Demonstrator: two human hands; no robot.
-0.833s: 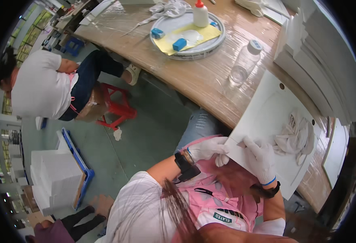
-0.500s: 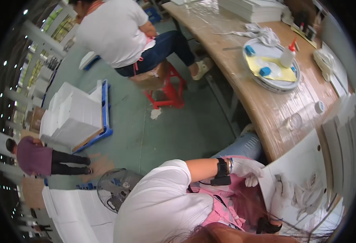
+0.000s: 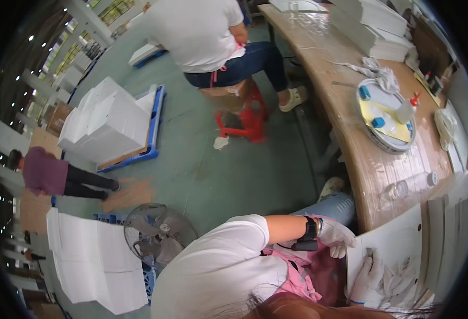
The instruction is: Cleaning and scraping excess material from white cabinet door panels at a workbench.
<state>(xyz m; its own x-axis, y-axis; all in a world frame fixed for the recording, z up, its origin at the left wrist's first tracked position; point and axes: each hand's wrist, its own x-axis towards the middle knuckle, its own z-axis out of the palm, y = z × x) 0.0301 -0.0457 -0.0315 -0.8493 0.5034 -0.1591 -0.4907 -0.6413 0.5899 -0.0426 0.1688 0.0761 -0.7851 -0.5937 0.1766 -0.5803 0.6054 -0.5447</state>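
Observation:
My left hand (image 3: 336, 238), in a white glove with a dark watch on the wrist, grips the near left edge of a large white sheet (image 3: 393, 239). The sheet lies over the wooden table's edge, in front of my pink apron. My right hand (image 3: 366, 277), also gloved, holds the same sheet lower down, fingers on its face. Beside that hand a crumpled white cloth (image 3: 401, 274) lies on the sheet.
On the wooden table (image 3: 351, 138) stand a round tray (image 3: 369, 135) with a yellow sheet and a small bottle, a clear bottle (image 3: 404, 189) and stacked white boards (image 3: 372, 26). A co-worker (image 3: 202, 32) sits on a red stool (image 3: 244, 119). White boxes (image 3: 109, 125) and a fan (image 3: 156, 234) stand on the floor.
The view has swung left and down, so more floor and the seated co-worker show. Both gloved hands have stayed on the white sheet, now at the lower right.

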